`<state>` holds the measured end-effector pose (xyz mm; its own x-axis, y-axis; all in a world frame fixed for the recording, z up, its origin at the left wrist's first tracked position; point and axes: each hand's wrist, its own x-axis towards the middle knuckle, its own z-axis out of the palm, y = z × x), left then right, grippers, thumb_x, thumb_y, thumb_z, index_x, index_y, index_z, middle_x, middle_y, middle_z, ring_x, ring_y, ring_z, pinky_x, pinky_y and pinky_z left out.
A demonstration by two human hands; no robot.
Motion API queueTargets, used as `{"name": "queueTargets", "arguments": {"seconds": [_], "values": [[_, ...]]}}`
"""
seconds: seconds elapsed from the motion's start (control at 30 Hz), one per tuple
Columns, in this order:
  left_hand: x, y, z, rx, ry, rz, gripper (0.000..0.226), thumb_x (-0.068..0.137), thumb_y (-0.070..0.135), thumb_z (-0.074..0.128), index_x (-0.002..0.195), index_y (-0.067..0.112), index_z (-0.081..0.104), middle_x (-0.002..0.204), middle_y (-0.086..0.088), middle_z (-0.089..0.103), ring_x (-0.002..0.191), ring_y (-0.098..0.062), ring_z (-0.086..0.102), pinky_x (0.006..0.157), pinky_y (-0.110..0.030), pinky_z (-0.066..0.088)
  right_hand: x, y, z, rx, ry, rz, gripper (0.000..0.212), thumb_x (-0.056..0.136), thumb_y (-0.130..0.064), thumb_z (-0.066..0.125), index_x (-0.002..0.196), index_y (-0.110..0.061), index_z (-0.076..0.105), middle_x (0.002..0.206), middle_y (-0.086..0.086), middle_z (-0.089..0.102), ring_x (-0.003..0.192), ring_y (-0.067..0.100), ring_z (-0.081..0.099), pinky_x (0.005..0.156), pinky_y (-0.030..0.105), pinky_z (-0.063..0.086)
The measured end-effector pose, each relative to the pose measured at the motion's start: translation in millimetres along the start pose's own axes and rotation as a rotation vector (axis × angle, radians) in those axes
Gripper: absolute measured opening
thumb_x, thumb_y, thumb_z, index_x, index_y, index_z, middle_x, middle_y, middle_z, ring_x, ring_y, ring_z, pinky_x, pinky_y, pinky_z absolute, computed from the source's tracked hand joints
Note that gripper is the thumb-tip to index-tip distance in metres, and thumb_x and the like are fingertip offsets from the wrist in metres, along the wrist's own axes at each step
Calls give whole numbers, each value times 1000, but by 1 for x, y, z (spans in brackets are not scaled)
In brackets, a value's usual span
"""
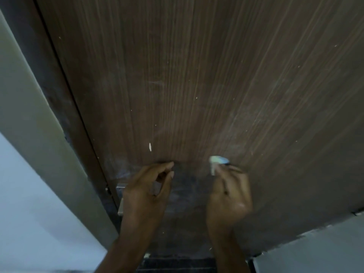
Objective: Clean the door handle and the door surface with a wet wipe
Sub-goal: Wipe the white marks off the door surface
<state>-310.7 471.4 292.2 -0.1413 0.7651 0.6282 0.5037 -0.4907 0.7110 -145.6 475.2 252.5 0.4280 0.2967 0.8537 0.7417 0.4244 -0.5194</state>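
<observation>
A dark brown wood-grain door (197, 75) fills most of the view, speckled with small pale spots and one larger pale mark. My right hand (228, 196) presses a small bunched white wet wipe (217, 161) against the door surface. My left hand (147, 190) hovers in front of the metal door handle (120, 189), fingers curled, holding nothing that I can see. The hand hides most of the handle. The door around the hands looks darker and smeared.
The dark door frame (59, 95) runs down the left side, with a pale wall (21, 134) beyond it. A pale wall (315, 249) meets the door at the lower right. Dark floor (177, 263) shows between my forearms.
</observation>
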Motion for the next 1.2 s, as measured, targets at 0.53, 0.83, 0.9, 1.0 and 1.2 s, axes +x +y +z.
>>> {"name": "queueTargets", "arguments": {"seconds": [0.53, 0.83, 0.9, 1.0, 1.2], "values": [[-8, -12, -2, 33, -55, -49, 18, 87, 20, 76, 104, 24, 76, 97, 13, 73, 92, 5, 64, 86, 1, 40, -38, -7, 3, -74, -19, 300, 14, 82, 4, 77, 88, -9, 76, 82, 2, 67, 80, 10, 66, 71, 37, 58], [-4, 2, -2, 26, -42, 11, 25, 94, 36, 63, 107, 20, 77, 103, 18, 69, 101, 22, 55, 91, 1, 37, -24, -10, 4, 10, -75, 151, 3, 92, -13, 72, 92, -12, 75, 91, -4, 68, 89, 5, 67, 78, 24, 57], [-5, -1, -3, 44, -53, -19, 22, 94, 35, 68, 107, 20, 77, 102, 15, 71, 97, 18, 58, 89, 3, 36, -46, -4, -1, -84, -112, 269, 1, 85, -11, 76, 86, -10, 77, 84, 0, 70, 80, 8, 67, 70, 36, 60], [-8, -3, -2, 63, -69, -37, 25, 87, 29, 68, 106, 17, 77, 100, 10, 73, 94, 10, 59, 87, 5, 36, -56, -18, 8, -64, -198, 224, 4, 85, -11, 78, 85, -8, 78, 82, 2, 72, 78, 11, 69, 70, 34, 61], [-13, -1, 1, 40, -85, -24, 24, 87, 28, 68, 106, 17, 76, 98, 13, 69, 90, 4, 63, 86, 2, 40, -10, -17, 9, 21, -54, 49, 3, 93, -10, 71, 93, -8, 74, 94, -3, 68, 92, 5, 68, 82, 17, 56]]}}
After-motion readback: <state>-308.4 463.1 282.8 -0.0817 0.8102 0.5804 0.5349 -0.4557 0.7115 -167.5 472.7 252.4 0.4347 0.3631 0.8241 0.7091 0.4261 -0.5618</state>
